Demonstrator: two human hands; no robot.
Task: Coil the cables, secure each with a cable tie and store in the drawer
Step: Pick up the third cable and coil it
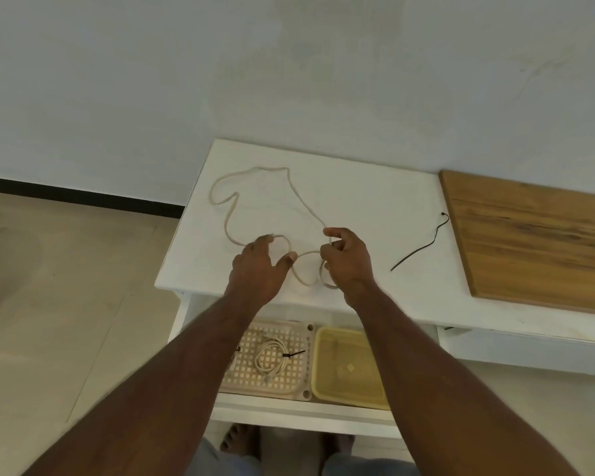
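Both of my hands work over the white surface on one beige cable; my right hand has its fingers curled round a small coil of that cable near the front edge, thumb and forefinger pinching the strand; my left hand lies spread, fingers fairly wide and relaxed, fingertips touching the cable where it bends; the loose remainder wanders in a big loop toward the back left of the surface; one black cable tie lies apart to the right, near a wooden board; below, the open drawer holds a perforated tray with a white coiled cable bound by a black tie, beside a yellow container.
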